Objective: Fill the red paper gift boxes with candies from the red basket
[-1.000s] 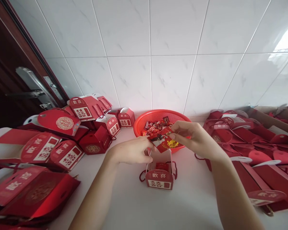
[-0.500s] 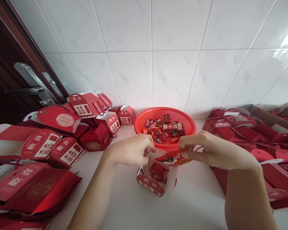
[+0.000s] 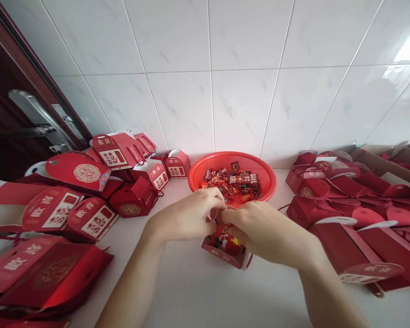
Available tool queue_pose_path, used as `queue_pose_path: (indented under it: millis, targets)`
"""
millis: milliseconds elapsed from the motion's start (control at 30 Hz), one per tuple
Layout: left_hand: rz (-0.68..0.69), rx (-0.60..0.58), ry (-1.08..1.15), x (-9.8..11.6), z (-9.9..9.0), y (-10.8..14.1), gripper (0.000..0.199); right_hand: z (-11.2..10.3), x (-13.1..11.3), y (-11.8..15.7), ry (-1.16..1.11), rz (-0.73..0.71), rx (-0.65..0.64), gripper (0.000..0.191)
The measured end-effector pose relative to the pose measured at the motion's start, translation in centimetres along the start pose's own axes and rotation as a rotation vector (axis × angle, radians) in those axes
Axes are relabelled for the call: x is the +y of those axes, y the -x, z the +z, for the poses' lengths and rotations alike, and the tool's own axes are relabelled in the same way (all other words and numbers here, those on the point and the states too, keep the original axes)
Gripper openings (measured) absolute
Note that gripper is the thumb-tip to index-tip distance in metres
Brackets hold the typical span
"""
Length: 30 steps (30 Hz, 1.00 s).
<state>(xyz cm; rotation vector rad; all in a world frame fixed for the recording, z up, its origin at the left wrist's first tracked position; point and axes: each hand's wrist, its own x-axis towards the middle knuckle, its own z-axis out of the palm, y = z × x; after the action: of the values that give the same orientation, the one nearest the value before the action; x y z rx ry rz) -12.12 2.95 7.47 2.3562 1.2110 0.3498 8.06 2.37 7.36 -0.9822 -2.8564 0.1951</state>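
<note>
A small open red paper gift box (image 3: 222, 256) with pale lettering on its front sits on the white tabletop between my hands. My left hand (image 3: 193, 214) has its fingers curled on the box's far left side, gripping it. A shiny red candy packet (image 3: 227, 240) with a yellow and white print lies in the box opening. The fingers of my right hand (image 3: 268, 232) are bent over this packet at the box's right, touching it; its fingertips come close to my left fingers. Both hands hide the box's back part.
Behind the box stands a red plastic basket (image 3: 267, 169) with wrapped candies (image 3: 237, 180). Red gift boxes (image 3: 131, 200) are piled at the left, and more red boxes (image 3: 348, 246) stand at the right. A tiled wall (image 3: 242, 105) rises behind; a door handle (image 3: 41, 116) is at left.
My right hand has moved left and brought the red packet from above the box's right edge down into its opening. My left hand stays at the box. The view has shifted slightly.
</note>
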Motion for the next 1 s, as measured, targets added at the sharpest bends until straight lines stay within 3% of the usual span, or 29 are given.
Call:
queue_pose_path:
  millis: [200, 333, 467, 767, 900, 1000]
  targets:
    - [-0.017, -0.049, -0.028, -1.1, 0.2, -1.0, 0.026, 1.7, -0.3, -2.2, 0.062, 0.011, -0.215, 0.021]
    - [-0.022, -0.08, -0.016, -1.3, 0.2, -1.2, 0.021, 2.9, -0.3, -3.5, 0.018, 0.051, -0.283, 0.025]
    - [-0.041, -0.077, -0.013, -1.4, 0.3, -1.2, 0.019, 3.0, -0.2, -3.8, 0.01, 0.153, -0.267, 0.03]
    - [-0.134, -0.1, -0.008, -1.5, 0.3, -1.3, 0.026, 1.1, 1.2, -2.3, -0.108, 0.052, -0.197, 0.038]
    - [-0.16, -0.078, -0.05, -1.8, 0.2, -1.4, 0.032, 1.1, 1.8, -2.3, -0.147, 0.055, -0.223, 0.046]
    - [-0.172, -0.087, -0.072, -2.0, 0.2, -1.3, 0.033, 0.8, 2.5, -2.1, -0.213, 0.057, -0.159, 0.034]
